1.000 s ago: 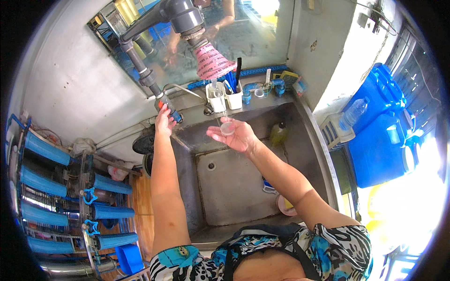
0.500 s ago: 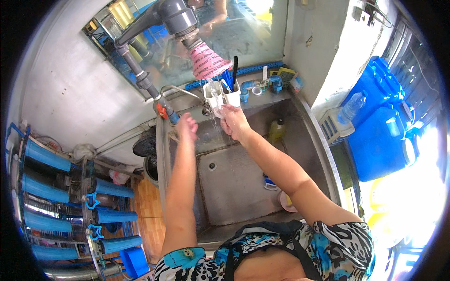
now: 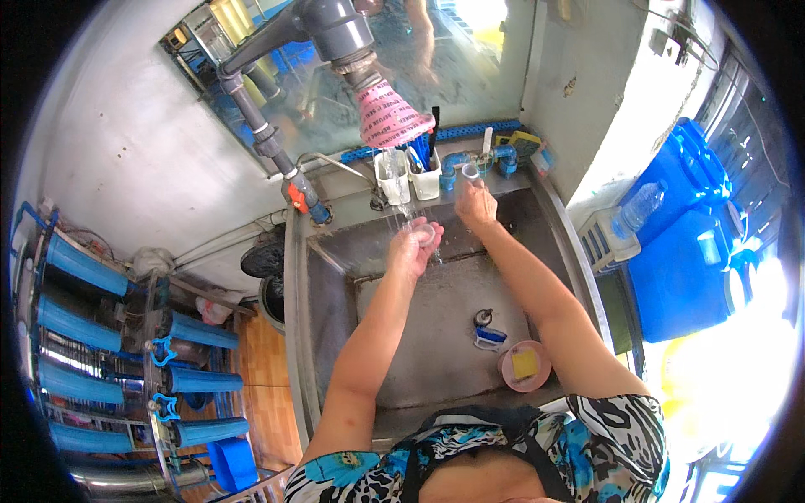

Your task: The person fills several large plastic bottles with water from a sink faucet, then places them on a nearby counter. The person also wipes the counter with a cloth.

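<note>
Rather indistinct — disc [image 3: 425, 235] in left hand [image 3: 409, 250]

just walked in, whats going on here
The person's left hand holds a clear round piece beneath water falling from a pink-wrapped spout over a metal sink. The right hand is at a whitish round piece near blue pipes; its grip is unclear. A pink bowl with a yellow sponge sits in the sink.
</note>
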`<act>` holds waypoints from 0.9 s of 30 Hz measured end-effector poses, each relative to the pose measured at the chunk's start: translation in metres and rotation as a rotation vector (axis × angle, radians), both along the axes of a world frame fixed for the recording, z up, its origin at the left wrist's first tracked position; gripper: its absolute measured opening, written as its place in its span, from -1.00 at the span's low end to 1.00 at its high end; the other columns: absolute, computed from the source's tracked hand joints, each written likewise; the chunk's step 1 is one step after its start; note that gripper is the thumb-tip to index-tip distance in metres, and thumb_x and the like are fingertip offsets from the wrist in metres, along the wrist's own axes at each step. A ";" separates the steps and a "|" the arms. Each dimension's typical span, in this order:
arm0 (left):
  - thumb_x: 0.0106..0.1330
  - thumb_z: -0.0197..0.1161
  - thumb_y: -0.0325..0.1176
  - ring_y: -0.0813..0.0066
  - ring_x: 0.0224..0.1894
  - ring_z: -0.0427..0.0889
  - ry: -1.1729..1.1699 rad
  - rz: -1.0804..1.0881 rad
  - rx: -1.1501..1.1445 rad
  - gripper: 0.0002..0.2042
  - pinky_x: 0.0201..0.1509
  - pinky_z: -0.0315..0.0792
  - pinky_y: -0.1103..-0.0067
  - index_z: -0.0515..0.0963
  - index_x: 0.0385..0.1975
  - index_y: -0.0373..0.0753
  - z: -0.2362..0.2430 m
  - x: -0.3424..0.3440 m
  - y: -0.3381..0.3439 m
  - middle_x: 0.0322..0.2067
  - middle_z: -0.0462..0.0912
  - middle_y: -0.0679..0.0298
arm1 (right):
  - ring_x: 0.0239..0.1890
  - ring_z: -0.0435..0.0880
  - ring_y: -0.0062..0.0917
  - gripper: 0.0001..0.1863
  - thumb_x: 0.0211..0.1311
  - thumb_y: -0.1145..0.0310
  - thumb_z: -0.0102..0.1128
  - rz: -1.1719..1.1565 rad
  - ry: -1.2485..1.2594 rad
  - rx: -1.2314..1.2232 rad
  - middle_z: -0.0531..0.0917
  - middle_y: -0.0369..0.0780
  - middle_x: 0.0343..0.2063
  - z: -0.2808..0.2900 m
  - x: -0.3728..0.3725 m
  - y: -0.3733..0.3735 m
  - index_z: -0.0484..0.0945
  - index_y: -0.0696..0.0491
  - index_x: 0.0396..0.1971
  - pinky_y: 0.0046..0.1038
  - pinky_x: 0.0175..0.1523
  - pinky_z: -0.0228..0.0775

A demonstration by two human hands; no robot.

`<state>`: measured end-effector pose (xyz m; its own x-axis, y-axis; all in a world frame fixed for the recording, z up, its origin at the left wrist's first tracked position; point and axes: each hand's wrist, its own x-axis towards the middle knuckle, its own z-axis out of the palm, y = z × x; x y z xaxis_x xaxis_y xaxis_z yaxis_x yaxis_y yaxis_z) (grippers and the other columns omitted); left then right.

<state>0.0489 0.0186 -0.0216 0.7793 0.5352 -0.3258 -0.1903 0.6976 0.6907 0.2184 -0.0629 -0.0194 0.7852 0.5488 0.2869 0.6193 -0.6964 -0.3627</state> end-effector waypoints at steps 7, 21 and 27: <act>0.24 0.14 -0.59 0.33 -0.34 0.60 0.059 -0.070 -0.055 -0.72 -0.35 0.55 0.58 0.45 -0.04 -0.29 0.003 -0.019 0.002 -0.25 0.56 0.09 | 0.33 0.24 -0.08 -0.45 0.17 0.37 0.13 0.097 -0.156 -0.330 0.25 -0.07 0.30 -0.050 0.069 0.012 0.31 0.04 0.20 -0.13 0.27 0.32; 0.48 -0.10 0.08 0.16 -0.18 0.58 -0.191 -0.011 -0.333 -0.50 -0.01 0.50 0.30 0.50 -0.04 -0.29 -0.046 -0.043 -0.004 -0.16 0.54 0.13 | 0.22 0.45 -0.12 -0.72 -0.32 0.51 0.53 0.785 0.239 0.577 0.44 -0.05 0.21 -0.026 -0.081 -0.021 0.71 -0.02 -0.47 -0.22 0.19 0.38; 0.49 -0.12 0.02 0.31 -0.19 0.62 -0.323 0.036 -0.180 -0.57 -0.12 0.51 0.41 0.53 -0.15 -0.24 -0.025 -0.043 -0.015 -0.26 0.65 0.19 | 0.35 0.20 0.09 -0.72 -0.27 0.41 0.48 0.704 0.035 0.480 0.26 -0.02 0.35 0.013 -0.113 -0.038 0.74 -0.14 -0.41 -0.03 0.32 0.17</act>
